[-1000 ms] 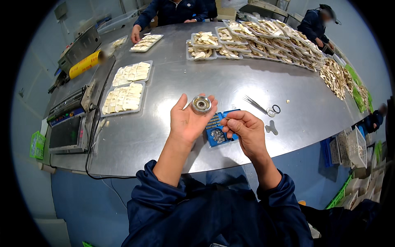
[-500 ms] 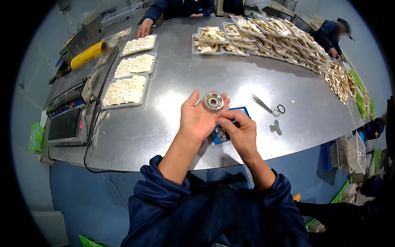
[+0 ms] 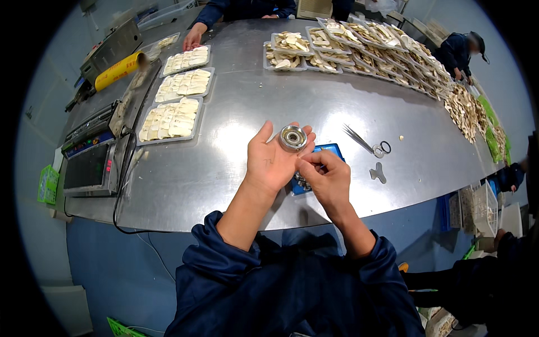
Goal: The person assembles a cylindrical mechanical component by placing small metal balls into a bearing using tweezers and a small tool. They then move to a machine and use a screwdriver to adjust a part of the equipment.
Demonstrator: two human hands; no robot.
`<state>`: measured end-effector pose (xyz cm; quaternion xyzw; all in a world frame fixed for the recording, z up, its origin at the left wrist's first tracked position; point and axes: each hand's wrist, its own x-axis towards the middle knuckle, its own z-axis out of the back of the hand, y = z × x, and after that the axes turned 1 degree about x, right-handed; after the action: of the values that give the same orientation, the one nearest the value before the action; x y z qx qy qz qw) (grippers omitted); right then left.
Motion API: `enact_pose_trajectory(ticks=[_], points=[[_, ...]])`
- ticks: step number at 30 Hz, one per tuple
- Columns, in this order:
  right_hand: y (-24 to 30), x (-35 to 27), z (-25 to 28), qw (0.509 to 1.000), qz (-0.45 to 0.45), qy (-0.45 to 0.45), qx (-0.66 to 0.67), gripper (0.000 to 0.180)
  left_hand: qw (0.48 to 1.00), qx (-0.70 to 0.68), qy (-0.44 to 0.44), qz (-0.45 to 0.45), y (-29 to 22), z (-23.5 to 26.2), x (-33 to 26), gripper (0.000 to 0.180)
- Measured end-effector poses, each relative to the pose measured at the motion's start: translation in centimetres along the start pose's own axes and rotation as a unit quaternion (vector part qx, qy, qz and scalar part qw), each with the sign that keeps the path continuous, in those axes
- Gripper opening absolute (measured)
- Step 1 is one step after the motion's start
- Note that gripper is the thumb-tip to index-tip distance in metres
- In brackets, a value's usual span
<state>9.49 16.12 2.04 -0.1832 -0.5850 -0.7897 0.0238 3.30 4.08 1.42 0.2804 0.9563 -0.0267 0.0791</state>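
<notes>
My left hand [image 3: 273, 159] is held palm up above the steel table [image 3: 236, 123], and a round metal ring-shaped part [image 3: 293, 137] like a bearing rests on its fingertips. My right hand [image 3: 327, 178] sits just to the right, its fingers pinched together against the left palm; what it pinches is too small to see. Under both hands lies a small blue tray [image 3: 328, 151] with small parts in it, mostly hidden by the hands.
Scissors [image 3: 368, 142] lie right of the hands. Clear trays of pale slices [image 3: 170, 119] stand at the left, more trays [image 3: 348, 42] along the back and right. A weighing scale [image 3: 90, 165] and a yellow roll [image 3: 119, 71] are at left. Other people work at the far edges.
Both hands drew closer together and nearer to me; the right hand moved off the blue tray and now pinches at the left palm. The ring stays on the left fingertips.
</notes>
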Motion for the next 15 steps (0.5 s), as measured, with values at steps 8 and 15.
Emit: enact_pose_trajectory(ticks=[8, 15], points=[[-1.2, 0.5, -0.7, 0.992, 0.092, -0.078, -0.032, 0.005, 0.999, -0.016, 0.025, 0.016, 0.1, 0.1, -0.1, 0.054], [-1.4, 0.7, -0.6, 0.996, 0.066, -0.065, -0.012, 0.003, 1.0, -0.014, 0.013, 0.011, 0.2, 0.1, 0.0, 0.055]])
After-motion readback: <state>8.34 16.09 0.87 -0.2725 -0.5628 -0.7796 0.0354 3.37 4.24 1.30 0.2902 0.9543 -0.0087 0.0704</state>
